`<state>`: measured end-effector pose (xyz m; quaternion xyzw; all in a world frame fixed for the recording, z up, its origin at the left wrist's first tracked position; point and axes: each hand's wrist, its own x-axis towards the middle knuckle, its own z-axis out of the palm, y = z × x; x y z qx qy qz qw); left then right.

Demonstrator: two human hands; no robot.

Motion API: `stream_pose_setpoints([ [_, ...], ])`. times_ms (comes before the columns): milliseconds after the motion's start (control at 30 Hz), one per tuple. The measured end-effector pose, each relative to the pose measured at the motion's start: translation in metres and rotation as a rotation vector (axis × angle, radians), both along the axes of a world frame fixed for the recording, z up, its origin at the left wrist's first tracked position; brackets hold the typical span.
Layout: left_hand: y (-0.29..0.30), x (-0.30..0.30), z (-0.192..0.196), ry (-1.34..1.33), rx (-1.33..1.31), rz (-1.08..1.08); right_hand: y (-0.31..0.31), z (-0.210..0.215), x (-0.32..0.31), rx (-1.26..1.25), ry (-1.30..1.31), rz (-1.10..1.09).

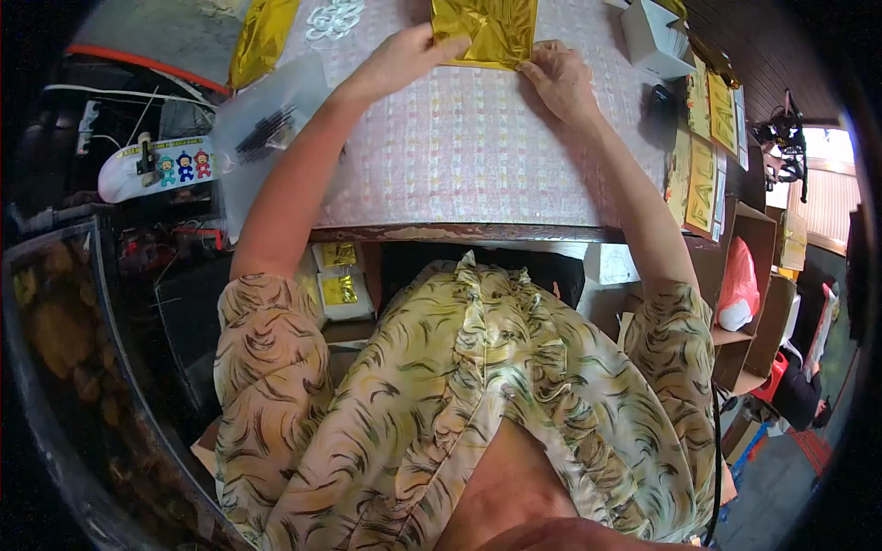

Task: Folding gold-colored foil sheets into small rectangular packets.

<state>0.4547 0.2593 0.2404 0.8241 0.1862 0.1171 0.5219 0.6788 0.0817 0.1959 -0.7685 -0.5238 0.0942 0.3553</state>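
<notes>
A shiny gold foil piece [496, 32] lies at the far middle of the table, cut off by the top edge of the view. Whether it is a flat sheet or a bag I cannot tell. My left hand [404, 62] grips its left side, thumb on top of the foil and the other fingers partly hidden. At the near right corner, my right hand [562, 81] pinches the foil's edge between thumb and curled fingers. Both forearms reach forward across the patterned tablecloth [450, 156].
Left on the table are more gold foil [262, 41], white loops [335, 18] and a clear plastic sheet [276, 101] with dark thin pieces. At right stand a white box [657, 41], a black mouse-like object [661, 106] and gold lettered cards [703, 170]. Cardboard boxes [749, 303] sit beyond.
</notes>
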Motion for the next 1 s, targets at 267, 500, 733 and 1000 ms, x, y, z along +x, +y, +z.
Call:
stream_pose_setpoints([
  [267,0.001,-0.014,-0.035,-0.074,0.324,0.243,0.013,0.001,0.004,-0.176,-0.01,-0.058],
  [500,-0.002,-0.015,-0.04,-0.125,0.446,0.255,0.018,0.003,0.0,-0.167,0.144,-0.119],
  [733,-0.009,-0.013,-0.039,-0.166,0.448,0.346,0.016,0.004,-0.01,-0.059,0.018,-0.188],
  [1000,-0.006,-0.009,-0.041,-0.171,0.526,0.332,0.01,0.008,-0.025,0.027,-0.161,-0.215],
])
